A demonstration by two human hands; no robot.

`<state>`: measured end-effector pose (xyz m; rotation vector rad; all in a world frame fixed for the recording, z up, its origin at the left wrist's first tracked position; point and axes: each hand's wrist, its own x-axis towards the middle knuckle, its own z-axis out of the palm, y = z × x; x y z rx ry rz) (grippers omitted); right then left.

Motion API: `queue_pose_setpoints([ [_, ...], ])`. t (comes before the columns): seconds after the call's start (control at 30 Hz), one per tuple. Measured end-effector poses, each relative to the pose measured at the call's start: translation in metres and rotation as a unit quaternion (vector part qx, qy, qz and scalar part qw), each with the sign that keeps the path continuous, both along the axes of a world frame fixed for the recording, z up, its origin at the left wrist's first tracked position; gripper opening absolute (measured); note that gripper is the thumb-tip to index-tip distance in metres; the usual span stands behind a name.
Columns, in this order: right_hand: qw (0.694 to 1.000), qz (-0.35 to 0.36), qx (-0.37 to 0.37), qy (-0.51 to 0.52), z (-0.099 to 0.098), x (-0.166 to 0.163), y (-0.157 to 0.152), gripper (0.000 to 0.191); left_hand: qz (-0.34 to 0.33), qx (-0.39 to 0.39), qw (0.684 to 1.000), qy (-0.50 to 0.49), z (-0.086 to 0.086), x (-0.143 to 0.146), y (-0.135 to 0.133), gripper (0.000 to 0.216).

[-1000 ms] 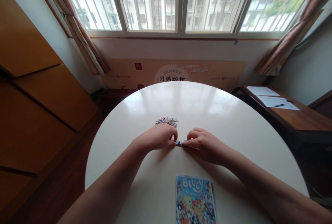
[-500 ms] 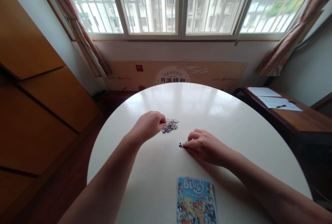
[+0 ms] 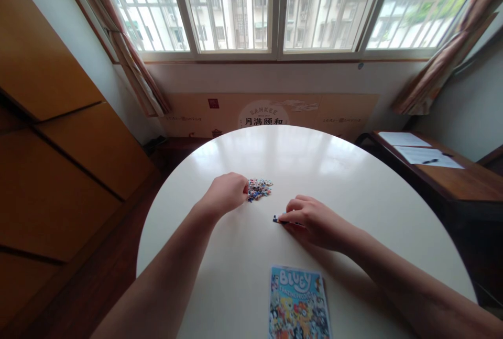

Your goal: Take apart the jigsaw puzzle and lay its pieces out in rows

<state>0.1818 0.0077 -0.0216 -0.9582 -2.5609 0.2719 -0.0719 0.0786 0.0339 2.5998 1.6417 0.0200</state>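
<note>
Small multicoloured irregular pieces [image 3: 261, 189] heaped on glossy white round-edged table [image 3: 236, 281], bare left hand [image 3: 229, 191] curled at heap's left edge, cannot tell whether gripping, bare right hand [image 3: 310, 220] pinched on small dark-blue piece [image 3: 275, 218] near heap

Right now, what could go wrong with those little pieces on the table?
The left hand is right at the edge of the pile of pieces, so it might scatter some. The right hand partly covers another small bit, so a bump could perhaps shift it unnoticed.
</note>
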Motion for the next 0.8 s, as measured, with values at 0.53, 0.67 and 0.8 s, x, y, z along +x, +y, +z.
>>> queue_pose_setpoints([
  [0.53,1.000,-0.007,-0.013,0.014,0.003,0.002,0.003,0.015,-0.244,-0.094,0.957,-0.124,-0.009,0.028,-0.021,0.015],
  [0.67,0.999,-0.001,-0.019,0.030,0.003,0.002,0.003,0.015,-0.262,-0.101,0.952,-0.121,-0.011,0.037,-0.025,0.009],
  [0.8,0.999,-0.003,-0.016,0.037,0.003,0.002,0.003,0.015,-0.251,-0.097,0.957,-0.109,-0.010,0.039,-0.027,0.010],
])
